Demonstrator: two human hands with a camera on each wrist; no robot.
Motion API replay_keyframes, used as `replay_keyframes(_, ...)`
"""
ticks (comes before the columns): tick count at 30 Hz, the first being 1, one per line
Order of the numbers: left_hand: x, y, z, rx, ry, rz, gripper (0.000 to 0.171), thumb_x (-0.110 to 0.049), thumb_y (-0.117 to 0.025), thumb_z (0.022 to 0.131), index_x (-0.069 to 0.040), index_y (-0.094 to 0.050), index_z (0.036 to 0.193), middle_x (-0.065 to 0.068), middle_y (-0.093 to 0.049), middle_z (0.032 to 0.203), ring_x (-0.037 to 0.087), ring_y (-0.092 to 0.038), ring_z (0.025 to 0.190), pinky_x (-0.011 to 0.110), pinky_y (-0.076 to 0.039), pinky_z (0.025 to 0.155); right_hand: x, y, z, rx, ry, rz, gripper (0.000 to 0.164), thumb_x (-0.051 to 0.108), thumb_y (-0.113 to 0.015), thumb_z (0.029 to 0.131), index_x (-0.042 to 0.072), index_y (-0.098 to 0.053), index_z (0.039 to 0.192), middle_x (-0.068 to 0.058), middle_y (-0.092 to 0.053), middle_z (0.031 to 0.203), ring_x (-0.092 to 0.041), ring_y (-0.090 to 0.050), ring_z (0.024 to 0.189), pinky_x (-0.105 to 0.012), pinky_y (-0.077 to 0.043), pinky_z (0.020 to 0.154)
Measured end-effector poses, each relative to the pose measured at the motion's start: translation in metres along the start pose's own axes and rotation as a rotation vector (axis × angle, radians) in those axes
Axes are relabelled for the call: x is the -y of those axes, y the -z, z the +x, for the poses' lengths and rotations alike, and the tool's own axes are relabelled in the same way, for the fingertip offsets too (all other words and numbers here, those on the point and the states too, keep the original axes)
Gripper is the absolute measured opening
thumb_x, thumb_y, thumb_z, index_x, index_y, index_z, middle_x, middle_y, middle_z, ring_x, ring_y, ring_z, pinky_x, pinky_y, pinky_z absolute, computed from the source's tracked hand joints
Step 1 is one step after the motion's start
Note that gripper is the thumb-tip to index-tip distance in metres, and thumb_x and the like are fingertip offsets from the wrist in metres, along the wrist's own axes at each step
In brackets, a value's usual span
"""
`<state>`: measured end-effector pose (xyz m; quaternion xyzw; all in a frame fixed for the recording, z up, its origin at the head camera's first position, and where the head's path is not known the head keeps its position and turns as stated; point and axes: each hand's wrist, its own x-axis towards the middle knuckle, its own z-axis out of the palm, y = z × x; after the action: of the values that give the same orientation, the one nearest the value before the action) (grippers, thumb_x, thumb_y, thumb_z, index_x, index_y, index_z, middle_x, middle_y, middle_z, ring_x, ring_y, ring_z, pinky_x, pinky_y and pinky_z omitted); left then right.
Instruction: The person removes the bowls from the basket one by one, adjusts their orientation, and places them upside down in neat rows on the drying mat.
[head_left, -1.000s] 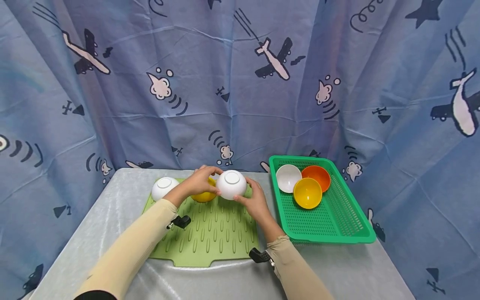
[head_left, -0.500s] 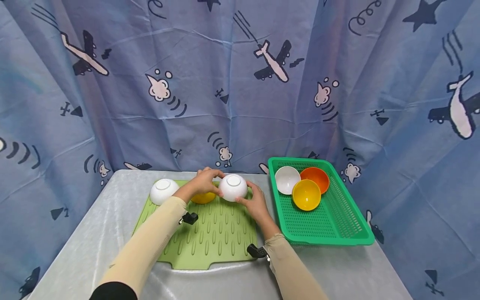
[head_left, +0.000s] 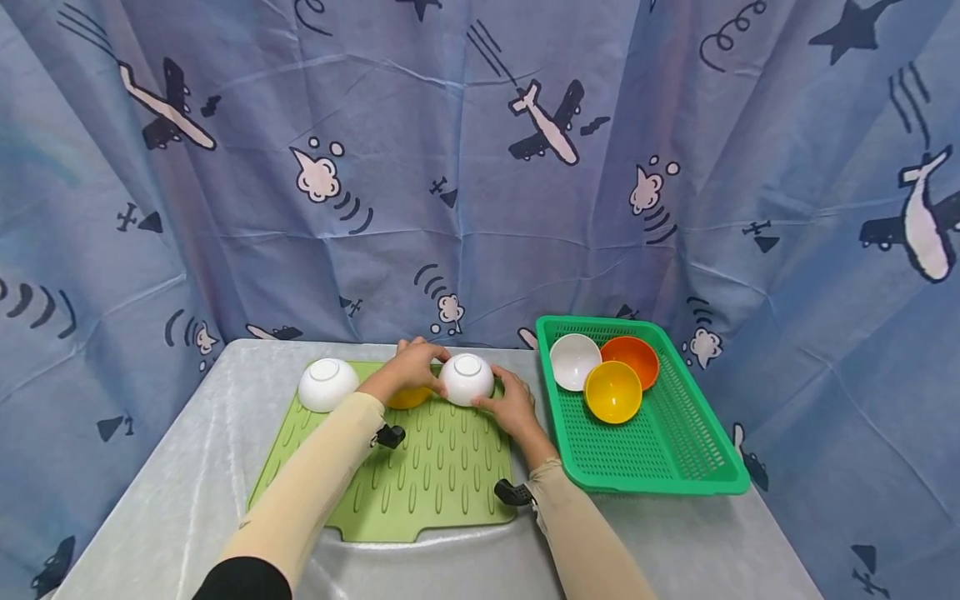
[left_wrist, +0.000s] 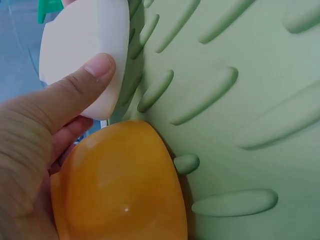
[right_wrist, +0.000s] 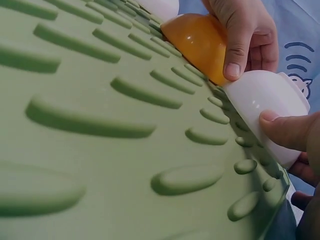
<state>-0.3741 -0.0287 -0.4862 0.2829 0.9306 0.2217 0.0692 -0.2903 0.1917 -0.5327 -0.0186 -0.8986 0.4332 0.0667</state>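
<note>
An upside-down white bowl [head_left: 467, 379] is held between both hands at the back right of the green ridged mat [head_left: 420, 475]. My left hand [head_left: 411, 369] grips its left side, thumb on the near wall. On the opposite side my right hand [head_left: 517, 408] grips it, with the thumb [right_wrist: 285, 131] on the wall. The rim is at the mat; whether it touches all round I cannot tell. Just left, an upturned yellow bowl [left_wrist: 125, 185] lies partly hidden under my left hand. Another upturned white bowl [head_left: 327, 385] rests at the mat's back left corner.
To the right stands a green perforated basket [head_left: 652, 485]. Inside it, right way up, are a white bowl [head_left: 575, 362], an orange bowl [head_left: 633, 358] and a yellow bowl [head_left: 612, 392]. A patterned blue curtain [head_left: 480, 208] hangs behind the grey-covered table [head_left: 172, 492].
Both hands have lowered the white bowl slightly toward the mat, and the left forearm has shifted a little to the right. The other bowls have stayed in place.
</note>
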Motion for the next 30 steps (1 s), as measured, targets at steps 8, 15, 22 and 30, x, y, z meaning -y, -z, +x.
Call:
replay_keyframes(8, 0.000, -0.002, 0.000, 0.029, 0.005, 0.090, 0.060, -0.038, -0.095, 0.070, -0.020, -0.073, 0.122, -0.007, -0.072, 0.117, 0.019, -0.044, 0.099, 0.041, -0.022, 0.086, 0.000, -0.003, 0.001, 0.012, 0.013, -0.080, 0.074, 0.030, -0.088, 0.080, 0.012, -0.058, 0.146, -0.015, -0.057, 0.147, -0.043, -0.044, 0.137, -0.062, -0.025, 0.111)
replay_keyframes(15, -0.002, -0.002, 0.002, 0.038, -0.013, 0.109, 0.057, -0.040, -0.094, 0.071, -0.020, -0.074, 0.121, -0.006, -0.071, 0.116, 0.019, -0.044, 0.099, 0.041, -0.021, 0.086, 0.000, -0.003, -0.001, 0.019, 0.009, -0.098, 0.074, 0.028, -0.087, 0.082, 0.011, -0.056, 0.147, -0.017, -0.056, 0.147, -0.043, -0.044, 0.137, -0.063, -0.024, 0.111)
replay_keyframes(22, -0.005, 0.004, 0.003, 0.065, 0.008, 0.167, 0.065, -0.051, -0.090, 0.072, -0.020, -0.071, 0.126, -0.006, -0.071, 0.122, 0.017, -0.046, 0.104, 0.042, -0.023, 0.090, 0.001, -0.002, 0.000, 0.047, 0.025, -0.121, 0.075, 0.031, -0.085, 0.084, 0.011, -0.054, 0.149, -0.016, -0.055, 0.149, -0.042, -0.043, 0.139, -0.062, -0.025, 0.111)
replay_keyframes(30, -0.017, 0.004, 0.011, 0.004, -0.060, -0.013, 0.065, -0.041, -0.086, 0.081, -0.012, -0.066, 0.136, 0.000, -0.069, 0.130, 0.031, -0.046, 0.131, 0.050, -0.025, 0.100, -0.001, 0.001, -0.003, 0.044, 0.030, -0.121, 0.072, 0.028, -0.083, 0.086, 0.009, -0.053, 0.149, -0.018, -0.054, 0.148, -0.043, -0.043, 0.139, -0.063, -0.024, 0.110)
